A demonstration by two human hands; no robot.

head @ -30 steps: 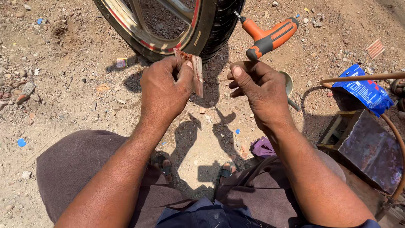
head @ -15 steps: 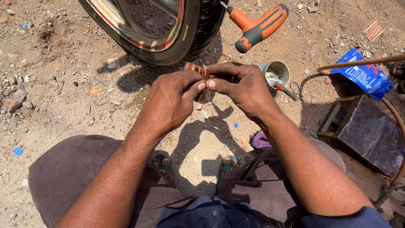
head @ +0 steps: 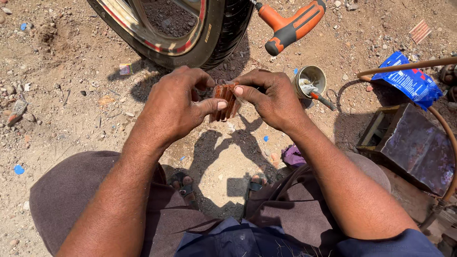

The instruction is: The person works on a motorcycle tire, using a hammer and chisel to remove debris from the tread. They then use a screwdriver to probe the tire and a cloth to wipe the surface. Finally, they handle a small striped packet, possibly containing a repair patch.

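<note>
Nearest to the camera, the knees in brown trousers [head: 71,200] are being kept wide apart, and two sandalled feet [head: 183,183] are being rested on the sandy ground [head: 62,114] between them. Above the feet, a small strip of brown rubber pieces [head: 224,101] is being held up in the air between both hands. The left hand [head: 173,107] is being closed on the strip, with the thumb pressed on its lower front side. The right hand [head: 269,97] is being closed on the upper edge of the same strip with thumb and fingertips, so the two hands are almost touching. Just beside the right hand, on the ground, a small round metal tin [head: 310,78] with a tool in it is being left standing. To the right, a dark rusty metal box [head: 409,145] and a blue packet [head: 408,81] are being seen. Further away, an orange and grey tool handle [head: 293,24] is being seen near a black tyre with a shiny rim [head: 190,28].
</note>
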